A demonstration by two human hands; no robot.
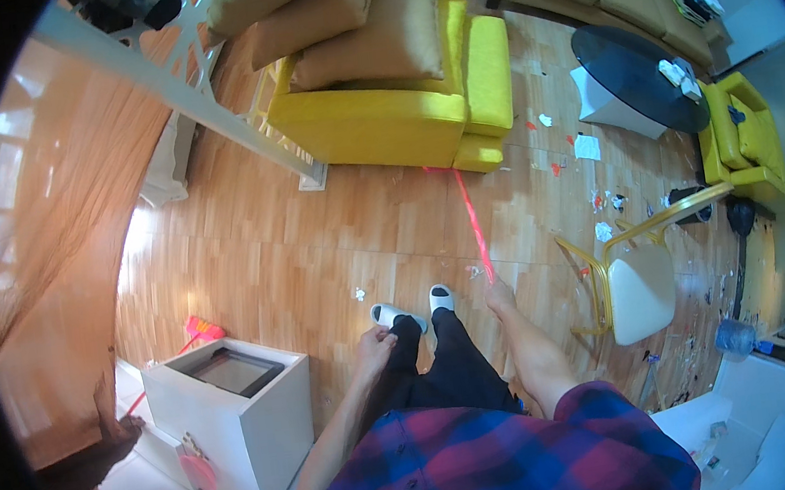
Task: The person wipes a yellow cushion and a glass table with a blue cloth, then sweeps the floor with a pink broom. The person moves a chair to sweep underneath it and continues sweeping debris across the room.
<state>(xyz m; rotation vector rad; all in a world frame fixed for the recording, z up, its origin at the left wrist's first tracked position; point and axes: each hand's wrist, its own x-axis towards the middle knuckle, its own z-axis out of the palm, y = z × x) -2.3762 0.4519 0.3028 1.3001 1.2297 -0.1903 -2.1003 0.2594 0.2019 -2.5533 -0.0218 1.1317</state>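
My right hand [500, 297] is closed around the near end of a pinkish-red pole [474, 225]. The pole slants over the wood floor towards the base of a yellow armchair [379, 121], where a bit of a red crosspiece shows and the rest is hidden. My left hand [376, 346] hangs in front of my left thigh with its fingers curled; whether something small is between them I cannot tell. A white scrap [360, 294] lies on the floor beyond my left slipper.
Brown cushions [371, 39] are piled on the armchair. At left stand a white cabinet [276, 401] and a red brush head [204, 328]. To the right are a gold-framed chair [642, 294], a dark oval table [632, 69], scattered paper scraps [587, 147] and a water bottle [735, 337].
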